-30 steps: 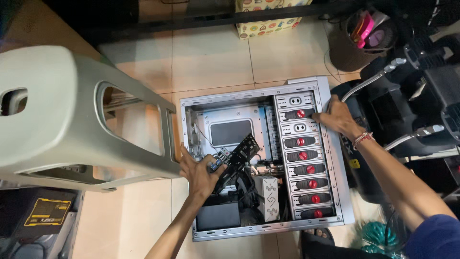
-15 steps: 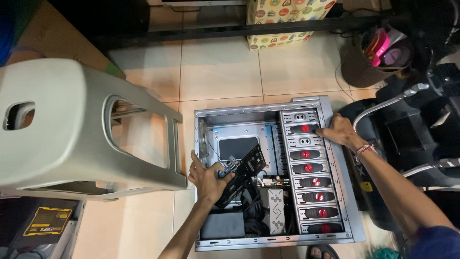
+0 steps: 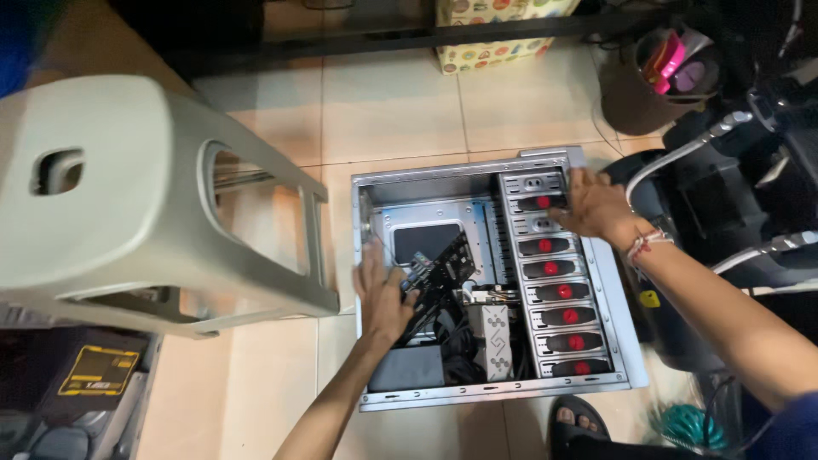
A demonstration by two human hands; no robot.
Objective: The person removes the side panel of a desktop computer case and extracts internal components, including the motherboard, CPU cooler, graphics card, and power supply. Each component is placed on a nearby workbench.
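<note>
Lying between both hands, the computer case (image 3: 635,336) (opened) holds a circuit board (image 3: 439,268).

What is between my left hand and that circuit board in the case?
Nothing visible. The left hand lies inside the open case, its fingers against the black circuit board. The right hand rests apart on the drive bays.

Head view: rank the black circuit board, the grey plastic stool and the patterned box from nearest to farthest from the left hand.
From the left hand:
1. Black circuit board, touching its fingers, inside the case.
2. Grey plastic stool, to its left.
3. Patterned box, at the top by the shelf.
</note>
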